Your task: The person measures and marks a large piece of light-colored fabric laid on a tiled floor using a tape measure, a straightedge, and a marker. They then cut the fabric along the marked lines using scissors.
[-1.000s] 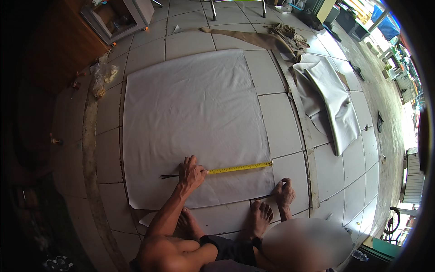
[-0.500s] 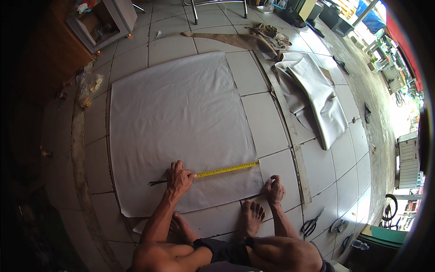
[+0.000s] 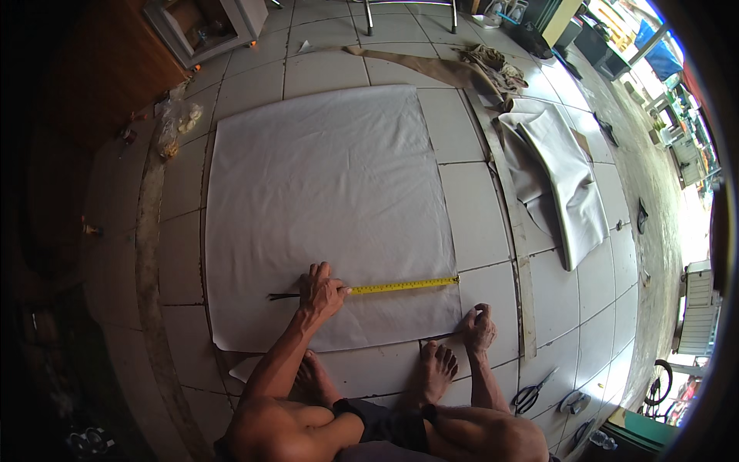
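Observation:
A large pale grey sheet (image 3: 323, 192) of cloth-like material lies spread on the floor, lightly wrinkled. Across its near part runs a yellow tape measure (image 3: 404, 286), its far end at the sheet's right edge. My left hand (image 3: 322, 292) presses on the sheet, its fingers closed on the tape's left end; the tape's case is not visible. A thin dark stick-like thing (image 3: 283, 296) pokes out on the left side of that hand. By the sheet's near right corner is my right hand (image 3: 480, 331), fingers curled; whether they hold anything is hidden.
To the right lie a long flat strip (image 3: 526, 308), a folded grey sheet (image 3: 566, 185) and scissors (image 3: 531, 394). Brown fabric (image 3: 431, 69) stretches behind the spread sheet. A cabinet (image 3: 208, 27) stands far left, near a plastic bag (image 3: 171, 129). My bare feet (image 3: 437, 371) are at the near edge.
The whole view has shifted, so the floor and sheet sit farther right. My left hand keeps its place on the tape; my right hand stays by the corner, its fingers slightly more curled.

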